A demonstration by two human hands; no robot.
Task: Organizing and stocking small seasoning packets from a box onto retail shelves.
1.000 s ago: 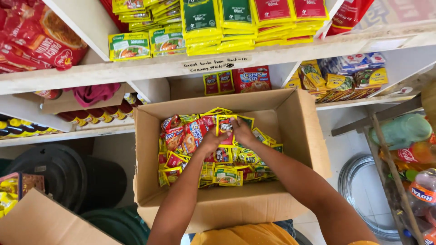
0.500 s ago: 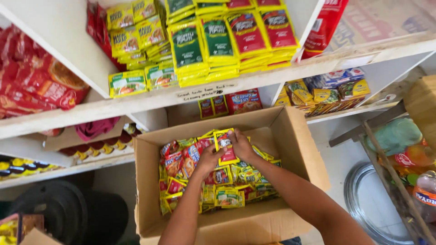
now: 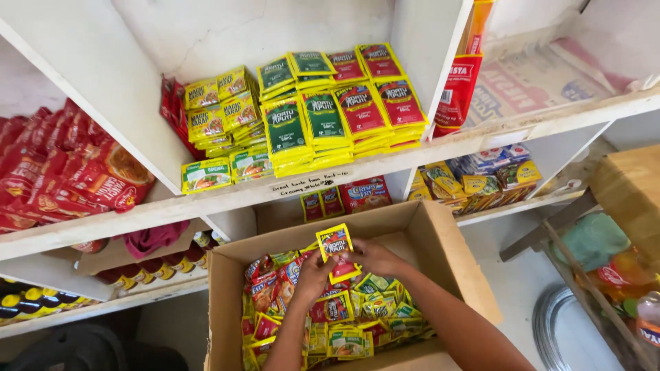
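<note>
Above the open brown cardboard box (image 3: pixel 440 254), your two hands meet on a small stack of flat sachets with yellow borders and red faces (image 3: pixel 337 251). Stack stands nearly upright, long axis running up and down with a slight tilt; its top edge is raised clear of the loose sachets, its lower end between your palms.

Left hand (image 3: pixel 313 278): below and left of the stack, fingers (image 3: pixel 322 264) curled and closed against its lower left side. Right hand (image 3: pixel 375 260): just right of the stack, fingers pressed to its right edge and back face. Both hands touch it; neither is spread. Whether the thumbs lie on the front face you cannot tell, since the stack hides them.

Under the hands lies a jumbled heap of loose red, yellow and green sachets (image 3: pixel 344 319), filling the box floor. Straight above, well apart from the stack, the white shelf (image 3: pixel 227 196) carries rows of green, red and yellow sachets (image 3: pixel 323 117) standing side by side.
</note>
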